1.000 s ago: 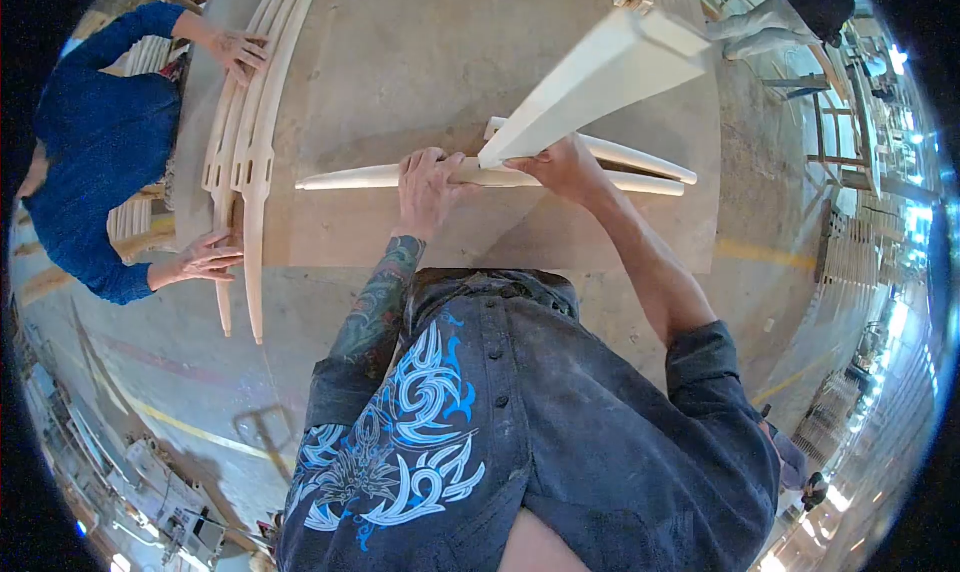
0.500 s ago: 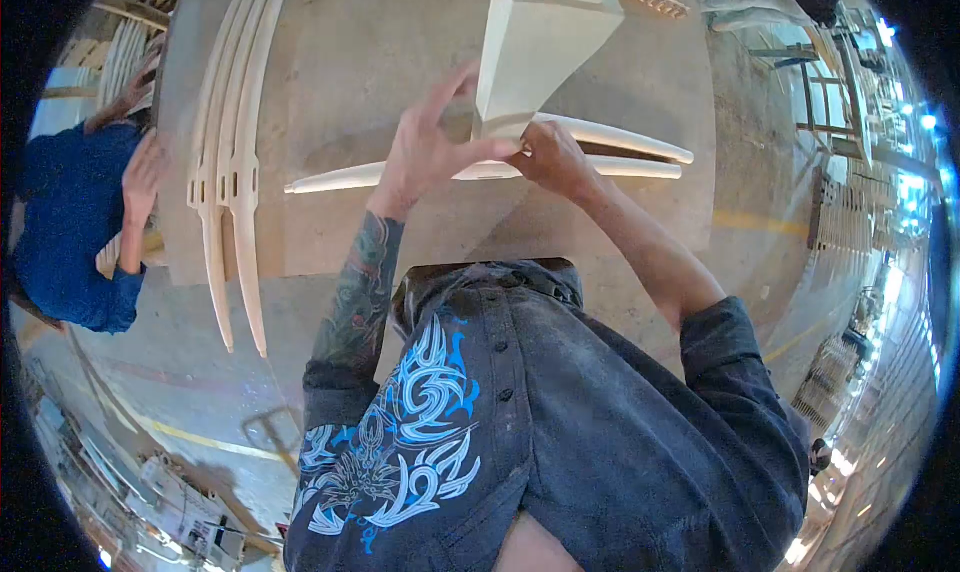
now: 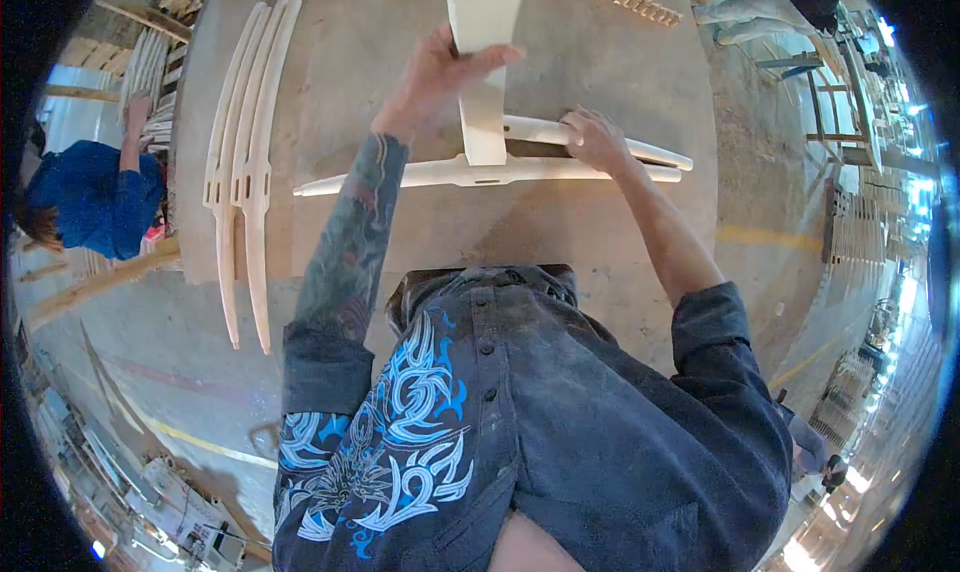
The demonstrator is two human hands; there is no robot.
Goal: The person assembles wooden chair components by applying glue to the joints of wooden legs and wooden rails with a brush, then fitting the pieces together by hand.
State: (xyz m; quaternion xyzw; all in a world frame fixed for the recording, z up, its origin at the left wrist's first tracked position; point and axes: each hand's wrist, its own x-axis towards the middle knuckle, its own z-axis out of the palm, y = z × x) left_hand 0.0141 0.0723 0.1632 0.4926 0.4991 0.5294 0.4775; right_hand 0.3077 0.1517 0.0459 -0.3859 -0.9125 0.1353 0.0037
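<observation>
A long pale wooden panel [image 3: 487, 14] tapers toward me, its narrow end against a curved wooden piece with a slot [image 3: 440, 175] that lies crosswise on the table. My left hand [image 3: 435, 82] grips the panel's left edge, thumb across its face and the other fingers partly hidden. Behind the slotted piece lies a second curved wooden piece [image 3: 650, 153], part of it hidden by the panel. My right hand [image 3: 597, 140] is closed over this rear piece, to the right of the panel.
Several slotted curved wooden pieces [image 3: 262, 112] lie side by side at the table's left, overhanging its front edge. A notched wooden block [image 3: 640, 4] is at the back right. A person in a blue top [image 3: 95, 197] works at far left; another person [image 3: 750, 17] is at back right.
My left hand has moved up from the panel's lower end to its left edge. My right hand has shifted right onto the rear piece. The panel now appears more upright in view.
</observation>
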